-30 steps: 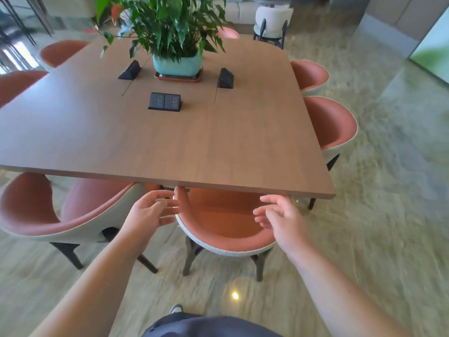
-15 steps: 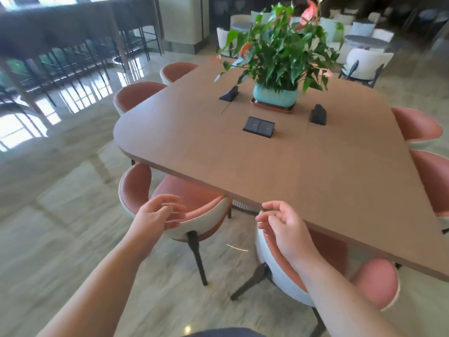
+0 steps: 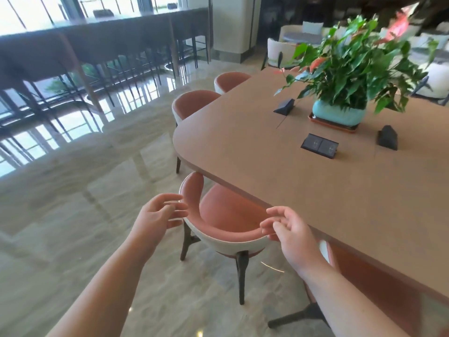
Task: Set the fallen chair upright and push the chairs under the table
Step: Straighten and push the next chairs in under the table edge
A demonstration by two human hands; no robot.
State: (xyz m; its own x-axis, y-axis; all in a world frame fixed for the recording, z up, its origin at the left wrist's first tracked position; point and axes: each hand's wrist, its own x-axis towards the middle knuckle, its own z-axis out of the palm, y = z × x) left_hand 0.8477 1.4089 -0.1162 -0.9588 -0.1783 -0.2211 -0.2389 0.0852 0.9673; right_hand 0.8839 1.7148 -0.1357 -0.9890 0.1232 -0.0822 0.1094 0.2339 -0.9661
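A pink chair point(image 3: 226, 222) with a white back shell stands upright, its seat partly under the near corner of the brown table point(image 3: 291, 176). My left hand point(image 3: 158, 215) hovers at the left end of the chair's curved backrest, fingers spread, holding nothing. My right hand point(image 3: 289, 229) is at the right end of the backrest, fingers curled loosely near the rim; contact is unclear. A second pink chair point(image 3: 326, 251) lies behind my right forearm, mostly hidden under the table edge.
Two more pink chairs point(image 3: 194, 103) point(image 3: 229, 81) sit tucked at the table's left side. A potted plant point(image 3: 345, 69) and black socket boxes point(image 3: 319, 145) stand on the table. Polished stone floor point(image 3: 85, 203) spreads left; a bar counter with stools point(image 3: 97, 45) lines the windows.
My view has swung left from the right-hand chair to the left-hand chair. Both hands moved with it and now flank that chair's backrest.
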